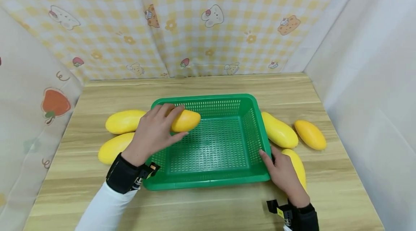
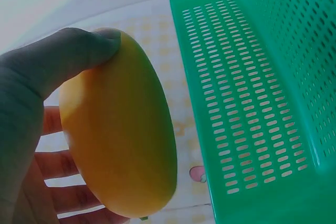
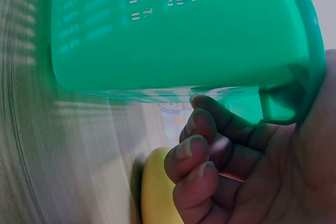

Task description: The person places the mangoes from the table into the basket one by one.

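Wooden table. On it, green basket, centre. Above basket's left far part: left hand, full. Gripping basket's right side: right hand. Left and right, on table: yellow fruits. Gripped in left hand: orange-yellow mango.

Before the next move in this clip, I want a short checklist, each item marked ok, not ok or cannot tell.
1. Held mango secure: ok, between the left hand's thumb and fingers.
2. Green basket held: ok, the right hand grips its right rim.
3. Basket upright: ok, opening faces up.
4. Mango apart from basket wall: ok, left wrist view shows a gap.
5. Mango's height above basket floor: cannot tell.
6. Other mangoes in basket: not ok, they lie outside, left and right.
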Tool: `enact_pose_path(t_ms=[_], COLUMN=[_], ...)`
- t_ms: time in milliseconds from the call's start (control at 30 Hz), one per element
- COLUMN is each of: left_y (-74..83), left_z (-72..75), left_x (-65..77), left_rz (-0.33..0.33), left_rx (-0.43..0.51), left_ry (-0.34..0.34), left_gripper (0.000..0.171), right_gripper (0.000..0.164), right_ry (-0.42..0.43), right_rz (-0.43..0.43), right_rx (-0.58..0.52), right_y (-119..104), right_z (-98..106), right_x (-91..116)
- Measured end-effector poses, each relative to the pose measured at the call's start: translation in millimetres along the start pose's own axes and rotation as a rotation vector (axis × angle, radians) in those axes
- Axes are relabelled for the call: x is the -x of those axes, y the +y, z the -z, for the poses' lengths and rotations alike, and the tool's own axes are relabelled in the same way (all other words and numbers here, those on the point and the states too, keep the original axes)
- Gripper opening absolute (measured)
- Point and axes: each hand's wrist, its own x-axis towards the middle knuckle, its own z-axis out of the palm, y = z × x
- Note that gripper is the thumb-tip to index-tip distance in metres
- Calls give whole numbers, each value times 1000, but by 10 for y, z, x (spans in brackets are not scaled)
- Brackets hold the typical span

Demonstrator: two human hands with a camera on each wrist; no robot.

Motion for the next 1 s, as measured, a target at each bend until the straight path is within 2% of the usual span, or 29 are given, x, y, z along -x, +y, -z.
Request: enact_pose_path(t_ms=[167, 367, 633, 767, 1000], left_y=[-24, -7, 32, 55, 65], left_z=[-52, -179, -395, -486, -601], left_x=[-124, -229, -265, -273, -271], left_rz=[0, 5, 66, 69, 71], left_rx=[-42, -61, -94, -127, -126], left_ry=[-59, -135, -251, -287, -339], left_gripper=[69, 66, 68, 68, 65], right_gripper=[28, 28, 30, 30, 31], right_ry=[1, -4, -13, -14, -14], right_rz=[-2, -35, -36, -41, -52], right_rx=[1, -16, -8, 0, 2], right_y=[-22, -43, -23, -18, -26], right_z=[3, 11, -7, -8, -13], right_x=[-20, -4, 2, 5, -2])
